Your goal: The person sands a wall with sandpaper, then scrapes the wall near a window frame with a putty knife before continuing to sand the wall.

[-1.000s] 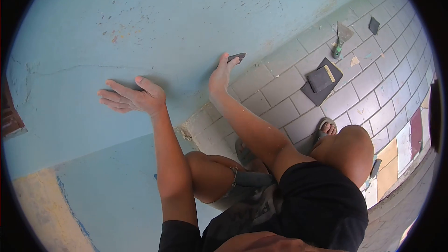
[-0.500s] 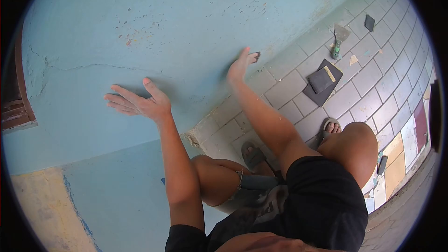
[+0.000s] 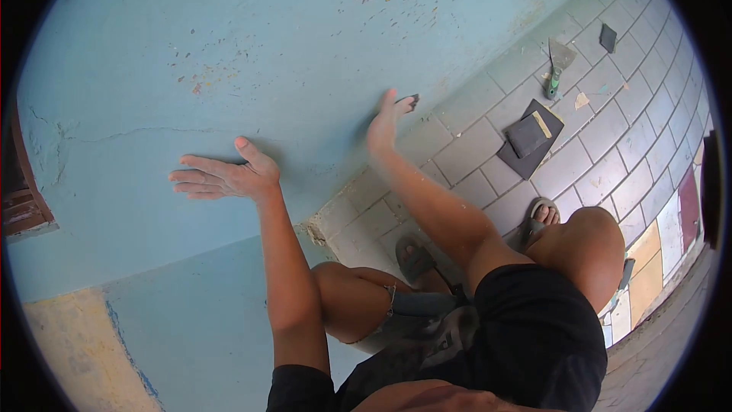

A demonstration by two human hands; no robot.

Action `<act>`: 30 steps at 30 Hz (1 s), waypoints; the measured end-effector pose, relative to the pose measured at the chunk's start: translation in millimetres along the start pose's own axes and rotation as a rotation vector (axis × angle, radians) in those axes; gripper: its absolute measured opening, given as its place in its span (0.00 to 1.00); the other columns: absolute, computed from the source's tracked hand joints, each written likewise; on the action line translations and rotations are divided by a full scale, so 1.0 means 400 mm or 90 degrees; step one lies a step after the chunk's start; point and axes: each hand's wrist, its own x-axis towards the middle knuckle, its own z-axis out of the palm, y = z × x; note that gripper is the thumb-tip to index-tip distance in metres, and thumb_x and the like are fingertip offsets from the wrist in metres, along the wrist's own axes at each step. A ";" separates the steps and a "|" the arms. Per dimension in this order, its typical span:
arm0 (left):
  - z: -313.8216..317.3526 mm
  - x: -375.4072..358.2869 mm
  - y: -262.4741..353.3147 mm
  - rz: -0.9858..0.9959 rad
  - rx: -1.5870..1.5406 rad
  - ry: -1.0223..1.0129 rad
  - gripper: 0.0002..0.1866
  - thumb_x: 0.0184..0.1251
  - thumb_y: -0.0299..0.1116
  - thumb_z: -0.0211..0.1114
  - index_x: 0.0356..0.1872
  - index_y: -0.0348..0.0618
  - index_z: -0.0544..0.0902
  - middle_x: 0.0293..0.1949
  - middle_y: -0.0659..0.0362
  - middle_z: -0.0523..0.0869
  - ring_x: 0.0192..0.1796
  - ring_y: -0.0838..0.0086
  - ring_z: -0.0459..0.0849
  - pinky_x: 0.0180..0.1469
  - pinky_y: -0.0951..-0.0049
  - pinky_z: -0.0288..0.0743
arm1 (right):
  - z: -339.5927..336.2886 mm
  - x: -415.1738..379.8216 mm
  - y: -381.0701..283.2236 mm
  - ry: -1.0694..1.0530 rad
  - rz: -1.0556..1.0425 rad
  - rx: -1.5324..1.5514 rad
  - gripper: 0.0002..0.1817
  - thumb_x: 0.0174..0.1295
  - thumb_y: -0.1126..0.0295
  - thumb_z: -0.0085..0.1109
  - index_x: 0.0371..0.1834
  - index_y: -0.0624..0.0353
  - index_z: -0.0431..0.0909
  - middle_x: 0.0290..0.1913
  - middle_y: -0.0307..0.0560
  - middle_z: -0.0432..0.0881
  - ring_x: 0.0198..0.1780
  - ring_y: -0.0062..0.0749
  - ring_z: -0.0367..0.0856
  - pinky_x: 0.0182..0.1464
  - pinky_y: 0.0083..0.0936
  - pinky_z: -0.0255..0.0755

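Note:
My left hand [image 3: 232,174] lies against the light blue wall [image 3: 305,30] with its fingers stretched out and its thumb apart, holding nothing. Low on the same wall, close to the floor, my right hand [image 3: 383,126] presses a small dark piece of sandpaper [image 3: 414,101] to the surface. Only an edge of that piece shows beyond the fingers; the rest is hidden. Chipped, pitted spots mark the paint above both hands, and a thin crack runs left of my left hand.
On the tiled floor [image 3: 587,141] lie dark sandpaper sheets [image 3: 528,136], a scraper with a green handle [image 3: 553,82] and a small black piece [image 3: 608,38]. Paint flakes are scattered about. A brown wooden frame [image 3: 27,175] borders the wall at left. My sandalled feet [image 3: 414,255] are below.
My right hand has shifted slightly left and down along the wall with the sandpaper. My left hand stays at nearly the same place, and the view has tilted a little.

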 end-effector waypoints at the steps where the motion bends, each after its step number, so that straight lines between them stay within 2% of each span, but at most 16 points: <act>1: -0.006 -0.002 -0.002 -0.001 -0.001 -0.001 0.50 0.78 0.67 0.47 0.85 0.38 0.44 0.85 0.40 0.31 0.86 0.40 0.27 0.78 0.30 0.21 | 0.017 -0.084 0.040 -0.082 -0.022 0.001 0.54 0.78 0.31 0.29 0.84 0.67 0.23 0.86 0.68 0.23 0.88 0.51 0.23 0.85 0.42 0.25; 2: -0.005 -0.005 0.000 0.000 -0.005 -0.001 0.50 0.79 0.66 0.47 0.85 0.37 0.45 0.85 0.39 0.32 0.86 0.40 0.28 0.78 0.31 0.21 | 0.024 -0.122 0.062 -0.163 -0.044 0.005 0.53 0.79 0.33 0.30 0.84 0.68 0.23 0.86 0.68 0.23 0.88 0.51 0.22 0.85 0.42 0.24; 3: -0.005 -0.010 0.002 0.001 -0.002 -0.005 0.50 0.79 0.66 0.47 0.85 0.37 0.45 0.85 0.39 0.32 0.86 0.40 0.28 0.78 0.31 0.21 | 0.013 -0.091 0.065 -0.163 -0.040 0.004 0.53 0.79 0.33 0.30 0.84 0.68 0.23 0.86 0.68 0.23 0.88 0.51 0.22 0.85 0.42 0.24; 5: -0.002 -0.005 0.000 0.015 0.003 0.019 0.49 0.79 0.66 0.46 0.85 0.37 0.46 0.85 0.38 0.34 0.86 0.40 0.29 0.79 0.32 0.23 | -0.015 0.022 0.043 -0.013 -0.075 -0.095 0.56 0.75 0.28 0.29 0.85 0.66 0.24 0.87 0.67 0.26 0.88 0.49 0.29 0.86 0.39 0.28; 7: -0.004 -0.013 -0.006 0.020 0.017 0.040 0.49 0.79 0.65 0.47 0.85 0.37 0.47 0.85 0.38 0.35 0.86 0.40 0.30 0.79 0.32 0.23 | -0.048 0.088 -0.059 0.047 0.150 0.068 0.54 0.77 0.30 0.27 0.85 0.65 0.24 0.87 0.63 0.27 0.88 0.45 0.28 0.86 0.37 0.27; 9: 0.009 -0.003 -0.005 0.025 0.019 0.079 0.48 0.79 0.64 0.47 0.85 0.37 0.47 0.85 0.38 0.36 0.86 0.40 0.30 0.79 0.33 0.24 | -0.033 0.079 -0.043 0.014 0.106 0.057 0.53 0.78 0.30 0.26 0.85 0.65 0.23 0.88 0.60 0.25 0.88 0.43 0.26 0.85 0.37 0.26; 13: 0.009 -0.001 0.003 0.031 0.007 0.069 0.47 0.79 0.62 0.49 0.84 0.36 0.48 0.85 0.38 0.38 0.86 0.41 0.31 0.79 0.32 0.23 | 0.021 -0.142 0.038 -0.133 -0.046 0.030 0.53 0.78 0.31 0.29 0.85 0.63 0.24 0.88 0.56 0.22 0.89 0.41 0.27 0.85 0.37 0.27; 16: -0.015 -0.009 0.011 0.013 -0.019 0.000 0.48 0.79 0.61 0.50 0.84 0.35 0.47 0.85 0.38 0.36 0.86 0.41 0.28 0.79 0.32 0.21 | 0.006 -0.027 0.042 -0.045 -0.063 -0.029 0.53 0.78 0.32 0.32 0.86 0.62 0.24 0.88 0.56 0.25 0.89 0.42 0.28 0.86 0.39 0.28; 18: -0.044 -0.019 0.010 -0.008 -0.032 -0.064 0.48 0.79 0.61 0.51 0.85 0.35 0.46 0.85 0.38 0.34 0.86 0.40 0.26 0.79 0.32 0.20 | -0.049 0.069 -0.087 0.046 0.035 0.056 0.53 0.79 0.33 0.32 0.85 0.65 0.24 0.88 0.61 0.27 0.88 0.44 0.29 0.86 0.40 0.29; 20: -0.054 -0.031 0.024 -0.076 -0.093 -0.117 0.50 0.78 0.61 0.53 0.85 0.35 0.42 0.85 0.38 0.29 0.85 0.39 0.22 0.78 0.32 0.17 | -0.061 0.067 -0.146 0.022 0.132 0.258 0.54 0.79 0.34 0.32 0.84 0.70 0.24 0.87 0.65 0.27 0.88 0.47 0.29 0.86 0.39 0.30; 22: -0.021 -0.046 0.062 -0.115 -0.117 -0.101 0.52 0.78 0.61 0.53 0.85 0.35 0.40 0.84 0.38 0.27 0.84 0.38 0.21 0.77 0.31 0.16 | 0.008 0.007 -0.029 0.001 -0.036 0.031 0.54 0.79 0.34 0.32 0.83 0.71 0.24 0.87 0.66 0.25 0.88 0.46 0.26 0.86 0.37 0.27; 23: -0.006 -0.057 0.076 -0.158 -0.144 -0.072 0.53 0.78 0.62 0.53 0.85 0.35 0.38 0.84 0.38 0.25 0.84 0.38 0.20 0.76 0.30 0.16 | 0.031 -0.087 -0.016 -0.052 -0.039 0.001 0.54 0.79 0.34 0.32 0.83 0.71 0.24 0.87 0.65 0.24 0.88 0.46 0.24 0.86 0.37 0.26; 24: -0.003 -0.057 0.085 -0.149 -0.147 -0.101 0.53 0.78 0.62 0.53 0.85 0.35 0.38 0.84 0.38 0.25 0.84 0.38 0.20 0.76 0.30 0.16 | 0.033 -0.164 -0.022 -0.103 -0.042 -0.030 0.54 0.79 0.34 0.32 0.83 0.71 0.24 0.86 0.65 0.23 0.88 0.46 0.23 0.85 0.37 0.24; 26: -0.027 -0.046 0.082 -0.178 -0.121 -0.115 0.54 0.77 0.65 0.52 0.85 0.37 0.35 0.84 0.38 0.23 0.84 0.37 0.19 0.75 0.29 0.15 | 0.023 -0.140 -0.025 -0.107 -0.019 0.002 0.53 0.79 0.34 0.31 0.83 0.71 0.23 0.87 0.64 0.22 0.88 0.46 0.20 0.85 0.37 0.21; 28: -0.051 -0.046 0.046 -0.149 -0.096 -0.165 0.55 0.77 0.66 0.52 0.85 0.37 0.34 0.84 0.39 0.22 0.83 0.37 0.18 0.75 0.29 0.15 | 0.000 -0.019 -0.060 -0.006 -0.012 -0.033 0.53 0.79 0.34 0.29 0.83 0.71 0.23 0.87 0.63 0.22 0.88 0.46 0.20 0.85 0.36 0.21; 30: -0.064 -0.055 0.037 -0.126 -0.064 -0.204 0.56 0.77 0.67 0.51 0.85 0.38 0.34 0.83 0.39 0.21 0.83 0.36 0.18 0.75 0.28 0.16 | -0.041 0.014 -0.089 0.000 0.031 -0.011 0.53 0.79 0.33 0.28 0.84 0.70 0.23 0.87 0.62 0.23 0.88 0.46 0.21 0.85 0.37 0.22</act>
